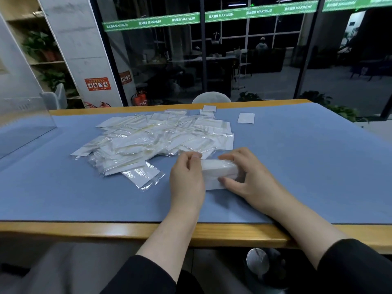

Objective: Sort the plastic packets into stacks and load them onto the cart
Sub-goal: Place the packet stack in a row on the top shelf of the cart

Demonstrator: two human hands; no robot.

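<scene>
a: what's the surface?
b: a wooden-edged bench (148, 230) under a blue mat (307, 166). a loose pile of plastic packets (152, 139) is spread mid-mat, with two single packets (246, 118) apart near the far edge.
a: and the grip?
b: the left hand (186, 179) and right hand (252, 177) curl round the ends of a neat white stack of packets (218, 172) resting on the mat just beside the pile.
a: the room?
b: dark glass wall (233, 60) with a green banner, shelves with plants (42, 49) at left, red fire extinguishers (140, 98) on the floor.
</scene>
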